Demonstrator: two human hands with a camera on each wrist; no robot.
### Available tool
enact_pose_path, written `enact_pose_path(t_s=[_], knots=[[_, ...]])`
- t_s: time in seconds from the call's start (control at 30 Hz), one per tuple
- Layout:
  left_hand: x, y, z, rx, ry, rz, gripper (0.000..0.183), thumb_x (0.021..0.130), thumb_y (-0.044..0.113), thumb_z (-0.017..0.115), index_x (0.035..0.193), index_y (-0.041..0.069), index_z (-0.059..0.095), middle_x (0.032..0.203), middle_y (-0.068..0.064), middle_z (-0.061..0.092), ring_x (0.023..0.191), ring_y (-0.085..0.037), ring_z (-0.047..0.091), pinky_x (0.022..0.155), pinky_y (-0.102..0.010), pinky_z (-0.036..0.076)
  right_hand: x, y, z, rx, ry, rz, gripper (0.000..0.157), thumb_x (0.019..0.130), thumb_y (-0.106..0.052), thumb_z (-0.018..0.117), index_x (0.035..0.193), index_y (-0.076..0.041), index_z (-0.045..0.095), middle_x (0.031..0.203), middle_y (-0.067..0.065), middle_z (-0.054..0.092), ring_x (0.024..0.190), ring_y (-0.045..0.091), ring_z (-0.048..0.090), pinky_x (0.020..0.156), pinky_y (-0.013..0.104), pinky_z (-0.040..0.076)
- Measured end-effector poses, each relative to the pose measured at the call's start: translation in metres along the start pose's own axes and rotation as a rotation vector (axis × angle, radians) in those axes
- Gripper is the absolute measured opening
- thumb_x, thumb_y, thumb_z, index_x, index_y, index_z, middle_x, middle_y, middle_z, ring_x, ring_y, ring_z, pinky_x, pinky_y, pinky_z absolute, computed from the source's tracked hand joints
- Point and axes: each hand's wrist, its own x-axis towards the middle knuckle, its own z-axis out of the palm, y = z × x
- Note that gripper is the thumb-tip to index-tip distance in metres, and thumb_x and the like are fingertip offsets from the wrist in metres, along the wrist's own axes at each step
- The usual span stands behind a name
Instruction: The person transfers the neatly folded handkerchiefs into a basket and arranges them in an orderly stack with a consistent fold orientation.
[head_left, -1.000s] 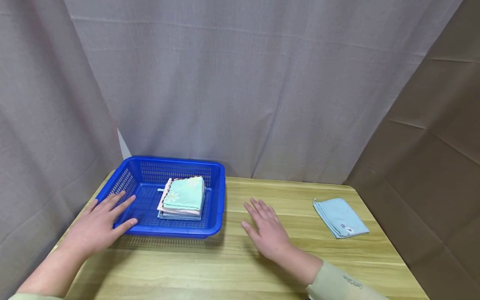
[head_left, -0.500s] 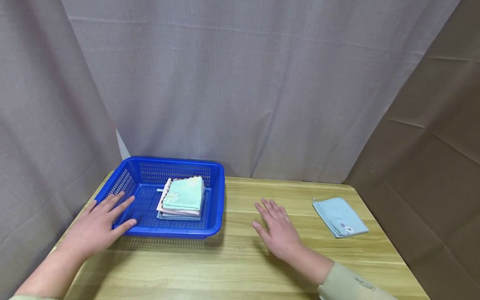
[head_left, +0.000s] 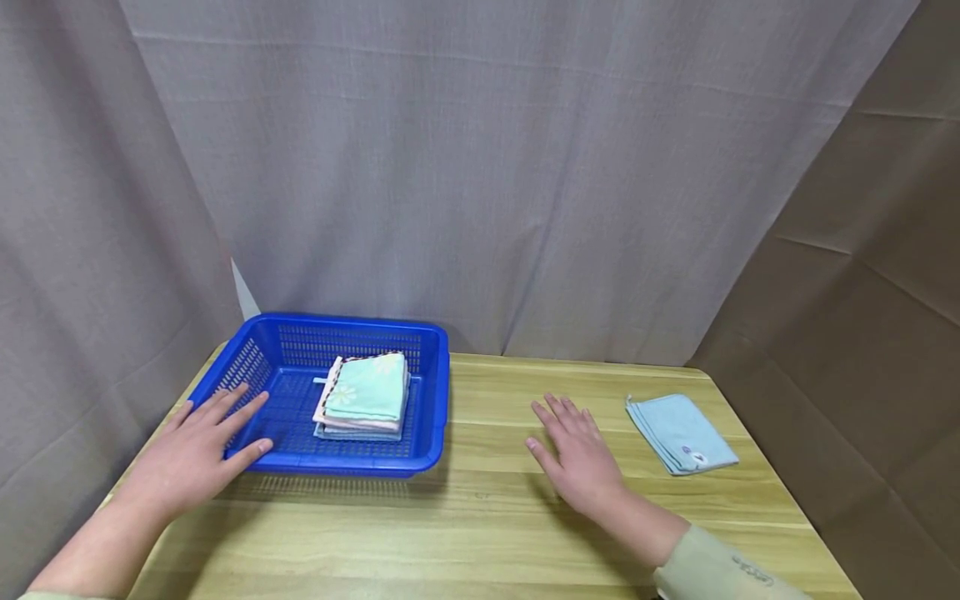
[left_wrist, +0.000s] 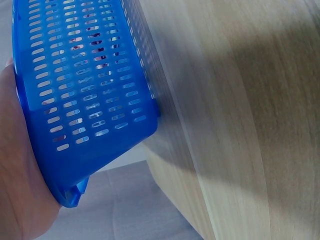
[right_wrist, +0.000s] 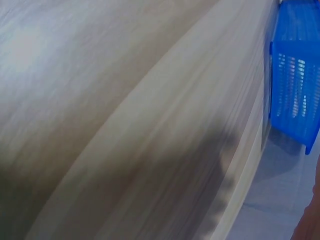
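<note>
My left hand (head_left: 191, 454) lies over the front left corner of a blue plastic basket (head_left: 337, 461), fingers spread and straight. In the left wrist view that hand (left_wrist: 22, 170) sits right at the rim of the slotted basket wall (left_wrist: 85, 100). Inside the basket is a stack of folded towels (head_left: 365, 390), a mint one with daisies on top of pink and blue ones. My right hand (head_left: 577, 458) is over the table between basket and light blue folded towel (head_left: 681, 435), fingers extended, holding nothing. The light blue towel has a small animal-face patch at its front corner.
The wood-grain table (head_left: 480, 533) runs under everything. Grey curtain (head_left: 480, 183) hangs along its back and left, and a brown cloth wall (head_left: 847, 292) borders its right side. The basket's end wall (right_wrist: 297, 85) shows at the right wrist view's edge.
My right hand has slid steadily rightward, away from the basket and closer to the light blue towel. My left hand, the basket and the towels stay where they were.
</note>
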Motion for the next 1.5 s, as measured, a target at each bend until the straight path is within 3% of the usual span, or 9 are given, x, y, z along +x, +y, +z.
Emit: enact_pose_path(t_s=[0.6, 1.5], knots=[[0.001, 0.001, -0.003, 0.005, -0.037, -0.019, 0.072, 0.095, 0.061, 0.052, 0.151, 0.017, 0.043, 0.153, -0.023, 0.039, 0.137, -0.049, 0.035, 0.109, -0.069, 0.019, -0.004, 0.038, -0.006, -0.030, -0.026, 0.087, 0.065, 0.104, -0.052, 0.038, 0.155, -0.012, 0.034, 0.161, 0.013, 0.025, 0.149, 0.039, 0.018, 0.120, 0.055, 0.006], [-0.001, 0.002, -0.004, -0.006, -0.039, -0.022, 0.071, 0.096, 0.060, 0.053, 0.151, 0.017, 0.043, 0.153, -0.023, 0.038, 0.138, -0.047, 0.034, 0.110, -0.068, 0.018, -0.012, 0.105, -0.005, -0.090, 0.027, 0.163, 0.064, 0.105, -0.050, 0.037, 0.151, -0.006, 0.039, 0.156, 0.024, 0.032, 0.144, 0.047, 0.023, 0.115, 0.064, 0.013]])
